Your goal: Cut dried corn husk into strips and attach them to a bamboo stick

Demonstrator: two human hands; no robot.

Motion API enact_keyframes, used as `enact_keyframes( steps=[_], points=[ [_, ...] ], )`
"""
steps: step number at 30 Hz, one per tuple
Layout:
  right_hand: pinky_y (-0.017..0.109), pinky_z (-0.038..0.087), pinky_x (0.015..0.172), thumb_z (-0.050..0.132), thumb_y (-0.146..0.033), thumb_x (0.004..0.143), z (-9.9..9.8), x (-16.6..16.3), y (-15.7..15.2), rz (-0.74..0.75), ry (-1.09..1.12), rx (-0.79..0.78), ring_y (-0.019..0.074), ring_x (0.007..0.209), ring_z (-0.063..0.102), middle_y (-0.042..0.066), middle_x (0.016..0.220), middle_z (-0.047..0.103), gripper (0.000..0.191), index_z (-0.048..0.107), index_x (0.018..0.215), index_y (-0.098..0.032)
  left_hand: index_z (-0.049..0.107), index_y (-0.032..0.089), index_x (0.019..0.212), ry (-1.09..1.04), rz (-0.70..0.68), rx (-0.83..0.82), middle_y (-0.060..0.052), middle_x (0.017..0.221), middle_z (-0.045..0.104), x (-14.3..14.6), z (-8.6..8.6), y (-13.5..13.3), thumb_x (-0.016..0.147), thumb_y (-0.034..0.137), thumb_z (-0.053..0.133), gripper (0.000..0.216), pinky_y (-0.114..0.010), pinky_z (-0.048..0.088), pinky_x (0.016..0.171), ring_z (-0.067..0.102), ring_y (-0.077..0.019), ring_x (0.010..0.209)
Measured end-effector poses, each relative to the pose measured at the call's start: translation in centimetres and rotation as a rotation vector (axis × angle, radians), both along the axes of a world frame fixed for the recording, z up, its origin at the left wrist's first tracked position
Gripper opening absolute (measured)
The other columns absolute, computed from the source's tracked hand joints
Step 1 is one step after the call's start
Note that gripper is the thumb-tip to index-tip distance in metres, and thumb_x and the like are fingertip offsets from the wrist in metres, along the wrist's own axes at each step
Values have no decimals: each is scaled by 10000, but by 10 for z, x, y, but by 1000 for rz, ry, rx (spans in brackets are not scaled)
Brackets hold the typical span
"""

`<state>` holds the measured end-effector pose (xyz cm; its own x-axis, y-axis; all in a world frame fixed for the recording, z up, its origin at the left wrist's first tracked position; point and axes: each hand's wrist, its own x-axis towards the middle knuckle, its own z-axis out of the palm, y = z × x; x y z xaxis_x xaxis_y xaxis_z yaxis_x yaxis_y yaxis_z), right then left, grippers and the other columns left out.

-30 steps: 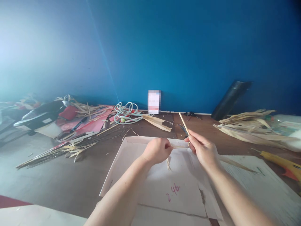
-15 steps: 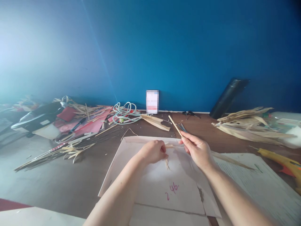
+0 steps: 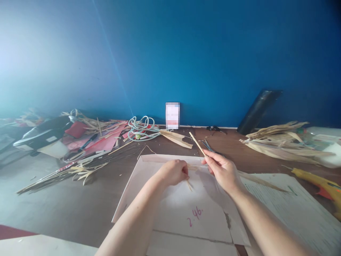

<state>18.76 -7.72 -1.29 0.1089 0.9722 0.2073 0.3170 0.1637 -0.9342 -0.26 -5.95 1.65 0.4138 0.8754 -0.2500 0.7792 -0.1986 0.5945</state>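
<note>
My left hand [image 3: 174,172] is closed in a pinch over the white cardboard lid [image 3: 183,220]. From under its fingertips hangs a thin pale strip of dried husk [image 3: 189,186], its loose ends pointing down. Other pale husk fibres [image 3: 195,167] lie just beyond these fingers, partly hidden. To the right, my right hand [image 3: 220,167] grips a slim pale stick [image 3: 197,143] between thumb and fingers, tilted up and leftward. Beyond that hand lie scissors [image 3: 208,145], partly covered by it.
Dried corn husks [image 3: 282,145] and a yellow glue gun [image 3: 317,179] are on the right, beside a written sheet [image 3: 295,209]. A phone [image 3: 172,115] leans against the blue wall. A coiled cable [image 3: 144,128], pink paper [image 3: 112,137] and thin sticks [image 3: 77,174] clutter the left.
The stick and my right hand have shifted very slightly left and down. The husk strip's ends under my left hand have turned a little. My left hand stays almost in place.
</note>
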Motion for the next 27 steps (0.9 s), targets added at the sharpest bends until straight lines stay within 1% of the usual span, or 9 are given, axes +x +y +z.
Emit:
enact_keyframes(
  steps=[6,12,16,18,21,24,27],
  points=[
    [241,416,470,551,-456,815,0,0,0,0,-4,2,106,492,475,52,747,679,454,630,1157,-169,632,192,676,22,-35,22,-18,724,652,-1,-1,0,640,201,577,67,-219,328,523,546,-143,614],
    [241,421,470,549,-464,812,-1,-1,0,8,-3,-7,108,497,482,52,758,678,451,631,1149,-175,626,180,686,32,-84,51,-45,724,654,-4,-5,-1,674,222,546,92,-234,327,522,555,-157,612],
    [246,422,468,550,-467,812,1,0,0,-6,-29,-3,117,495,495,51,749,681,434,643,1125,-180,614,169,703,-67,-59,89,-50,732,648,-5,-8,2,715,254,518,129,-234,354,545,549,-151,627],
    [250,424,472,555,-463,811,2,0,-1,-14,-44,-6,121,492,502,45,739,682,413,652,1108,-194,593,164,717,-170,8,108,-45,730,645,-4,-9,5,741,278,501,149,-232,375,555,548,-145,634],
    [253,417,459,552,-462,814,4,-1,-1,-7,-23,-10,128,490,505,42,744,680,398,650,1104,-208,540,162,741,-375,189,32,-32,697,642,1,-12,10,768,291,485,142,-223,407,527,541,-122,575],
    [246,401,437,552,-458,816,5,-2,-3,10,32,-17,124,481,495,39,743,671,400,629,1122,-211,501,157,741,-598,381,-35,-28,686,637,8,-16,14,777,244,497,94,-215,447,524,543,-95,542],
    [240,388,431,549,-458,818,6,-5,-5,58,68,-39,114,467,483,31,736,667,429,586,1167,-210,495,151,728,-790,493,-34,-23,658,622,15,-20,16,780,225,533,98,-220,484,558,575,-96,576]
  ],
)
